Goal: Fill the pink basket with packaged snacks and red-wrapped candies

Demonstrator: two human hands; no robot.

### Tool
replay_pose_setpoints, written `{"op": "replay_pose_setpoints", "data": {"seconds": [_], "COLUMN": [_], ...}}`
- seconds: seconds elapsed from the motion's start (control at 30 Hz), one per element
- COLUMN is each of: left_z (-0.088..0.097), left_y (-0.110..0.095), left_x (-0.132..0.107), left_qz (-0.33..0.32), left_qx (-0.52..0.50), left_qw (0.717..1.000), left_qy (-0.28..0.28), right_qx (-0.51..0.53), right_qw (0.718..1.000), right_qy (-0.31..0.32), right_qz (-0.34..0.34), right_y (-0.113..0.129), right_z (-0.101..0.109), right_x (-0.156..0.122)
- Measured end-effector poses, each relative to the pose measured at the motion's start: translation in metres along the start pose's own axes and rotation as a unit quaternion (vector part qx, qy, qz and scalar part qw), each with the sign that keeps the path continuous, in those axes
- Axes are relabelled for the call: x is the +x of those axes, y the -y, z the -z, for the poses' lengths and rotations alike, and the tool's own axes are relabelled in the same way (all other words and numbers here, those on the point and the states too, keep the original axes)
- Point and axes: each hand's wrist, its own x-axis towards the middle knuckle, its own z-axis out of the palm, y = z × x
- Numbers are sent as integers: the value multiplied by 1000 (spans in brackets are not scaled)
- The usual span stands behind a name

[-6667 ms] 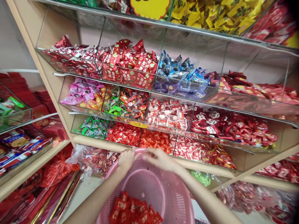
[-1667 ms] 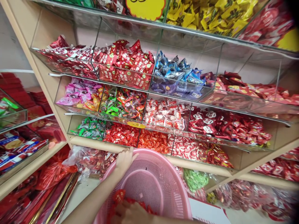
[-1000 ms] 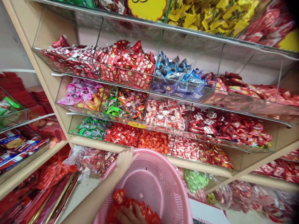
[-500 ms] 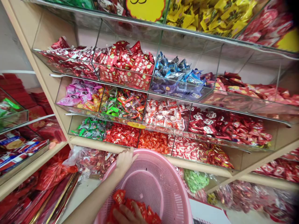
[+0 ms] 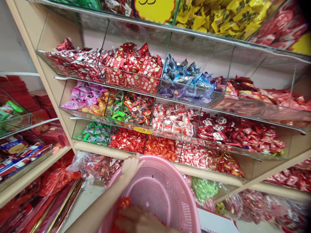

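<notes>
My left hand (image 5: pixel 130 166) is closed over the far left rim of a pink plastic basket (image 5: pixel 179 176) with mesh walls, which stands tilted toward me in front of the shelves. Inside it, in the near left part, lie red wrapped candies (image 5: pixel 124 203). Over these candies is my right hand (image 5: pixel 139 220), smeared by motion, so its fingers cannot be made out. It hides most of the pile, and whether it holds any candy does not show.
Behind the basket rises a wooden shelf (image 5: pixel 97 149) with clear compartments of wrapped candies, among them blue packets (image 5: pixel 187 77) and orange-red sweets (image 5: pixel 160 148). Bags of candy (image 5: pixel 205 187) lie below it. Long red and gold wrapped items (image 5: pixel 57 207) are at left.
My right hand has shifted over the red candies in the basket and is now blurred, covering more of them. The left hand keeps its hold on the rim. The view moved slightly.
</notes>
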Motion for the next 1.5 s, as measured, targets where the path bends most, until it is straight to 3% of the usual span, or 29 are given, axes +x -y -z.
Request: {"op": "replay_pose_setpoints", "data": {"seconds": [0.1, 0.2, 0.33, 0.43, 0.5, 0.73, 1.07, 1.3, 1.5], "left_z": [0, 1, 3, 4, 4, 2, 4, 3, 2], "left_y": [0, 0, 0, 0, 0, 2, 1, 2, 2], "left_x": [0, 0, 0, 0, -1, -1, -1, -2, -2], "left_qz": [4, 1, 0, -3, -4, -8, 2, -3, 6], "left_qx": [-11, -23, -10, 1, 4, 4, -23, -12, -19], "left_qw": [1000, 1000, 1000, 1000, 1000, 1000, 1000, 1000, 1000], "left_qy": [5, 17, 3, -2, -5, -19, -1, -11, -3], "right_qx": [70, 85, 48, 39, 44, 34, 17, -54, -63], "right_qw": [992, 965, 907, 876, 860, 837, 863, 877, 920], "right_qy": [-57, -154, -151, -127, -98, -54, -73, -106, -32], "right_qz": [-88, -196, -391, -464, -498, -543, -500, -466, -385], "right_y": [-16, -62, -148, -196, -213, -226, -255, -233, -219], "right_z": [60, 92, 94, 83, 76, 61, 57, 63, 68], "right_x": [17, 37, 58, 69, 78, 103, 77, 84, 96]}}
